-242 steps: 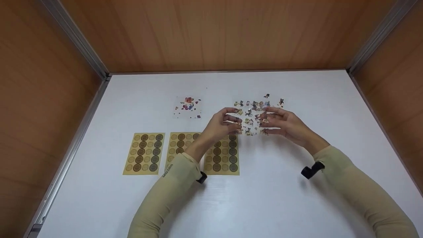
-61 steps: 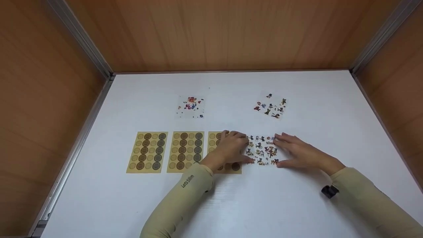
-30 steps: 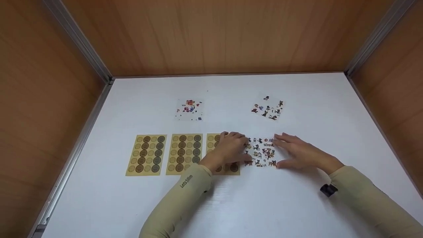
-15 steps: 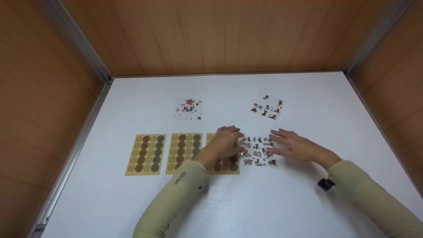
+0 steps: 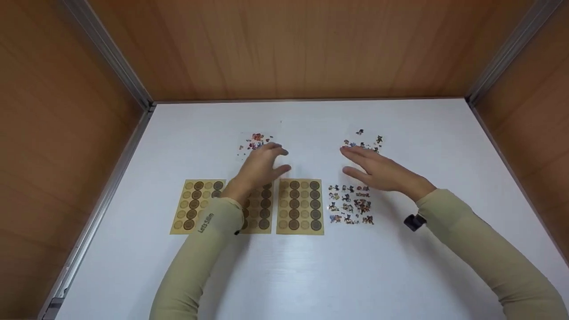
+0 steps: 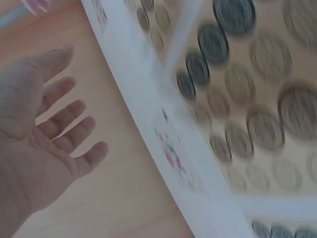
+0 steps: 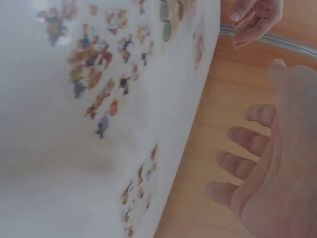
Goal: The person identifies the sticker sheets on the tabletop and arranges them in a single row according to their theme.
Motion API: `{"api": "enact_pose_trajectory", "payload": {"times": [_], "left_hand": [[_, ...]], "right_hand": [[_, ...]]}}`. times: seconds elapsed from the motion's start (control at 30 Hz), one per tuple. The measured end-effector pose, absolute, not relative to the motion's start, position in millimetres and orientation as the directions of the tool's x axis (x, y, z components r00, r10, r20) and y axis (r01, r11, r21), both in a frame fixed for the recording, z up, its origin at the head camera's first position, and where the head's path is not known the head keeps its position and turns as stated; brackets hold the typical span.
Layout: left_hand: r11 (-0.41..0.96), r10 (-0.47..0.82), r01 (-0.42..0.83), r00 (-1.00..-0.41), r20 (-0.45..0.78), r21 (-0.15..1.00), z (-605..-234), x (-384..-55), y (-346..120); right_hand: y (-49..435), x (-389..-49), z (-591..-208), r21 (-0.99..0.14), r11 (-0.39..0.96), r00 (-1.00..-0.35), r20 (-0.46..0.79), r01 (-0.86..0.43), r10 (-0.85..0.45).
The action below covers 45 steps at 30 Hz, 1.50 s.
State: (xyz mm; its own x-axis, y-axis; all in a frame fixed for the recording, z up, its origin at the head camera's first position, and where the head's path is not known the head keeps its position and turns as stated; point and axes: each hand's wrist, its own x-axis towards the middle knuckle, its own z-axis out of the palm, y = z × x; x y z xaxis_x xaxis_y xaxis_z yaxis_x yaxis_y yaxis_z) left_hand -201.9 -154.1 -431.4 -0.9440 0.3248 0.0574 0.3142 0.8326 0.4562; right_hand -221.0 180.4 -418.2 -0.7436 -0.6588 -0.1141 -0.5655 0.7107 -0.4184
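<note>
My left hand [image 5: 260, 166] is raised with relaxed fingers and holds nothing. In the head view it overlaps the far-left clear sticker sheet [image 5: 257, 138] and the middle gold sheet of round stickers [image 5: 264, 209]. My right hand [image 5: 378, 169], fingers extended and nothing in them, overlaps the far-right clear sticker sheet [image 5: 361, 144], partly hiding it. Nearer the body, a clear sheet of small colourful figure stickers [image 5: 349, 205] lies flat, just right of the right-hand gold sheet [image 5: 300, 206]. Both palms [image 6: 29, 144] [image 7: 282, 168] show bare in the wrist views.
At the left end of the row lies another gold sheet [image 5: 189, 206], partly covered by the left sleeve [image 5: 200, 249]. The white table [image 5: 302, 275] is bounded by wooden panels [image 5: 306, 49] at the back and sides. A black wrist strap [image 5: 414, 222] hangs under the right wrist.
The figure sticker sheet, held in the air earlier, now lies beside the gold row. Both hands have let go and moved toward the back, the left one also leftward.
</note>
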Motion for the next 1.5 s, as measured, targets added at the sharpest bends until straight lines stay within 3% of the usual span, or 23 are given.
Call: {"api": "enact_pose_trajectory", "payload": {"times": [0.2,0.57,0.77,0.97,1.3,1.5], "left_hand": [[0.849,0.161,0.205,-0.978,0.13,0.488,-427.0,-216.7,-190.8],[0.835,0.028,0.02,-1.0,-0.007,0.549,-450.0,-224.4,-218.2],[0.788,-0.04,-0.078,-0.996,-0.076,0.611,-457.5,-232.9,-225.4],[0.773,-0.064,-0.135,-0.989,-0.136,0.62,-460.9,-242.7,-229.4],[0.822,-0.121,-0.227,-0.966,-0.229,0.523,-463.3,-242.0,-243.9],[0.819,-0.066,-0.189,-0.969,-0.238,0.542,-472.3,-242.1,-242.9]], "right_hand": [[146.1,-235.8,-412.4,-0.407,0.679,-0.732,-0.036,-0.611,-0.68],[77.0,-244.7,-420.0,-0.492,0.61,-0.682,-0.044,-0.621,-0.73],[49.8,-258.1,-434.8,-0.545,0.623,-0.71,-0.068,-0.562,-0.7],[28.5,-273.4,-452.1,-0.602,0.596,-0.704,-0.079,-0.53,-0.706],[-21.9,-287.2,-476.8,-0.6,0.57,-0.661,-0.087,-0.562,-0.745],[-23.9,-290.3,-483.3,-0.569,0.622,-0.704,-0.103,-0.538,-0.703]]}}
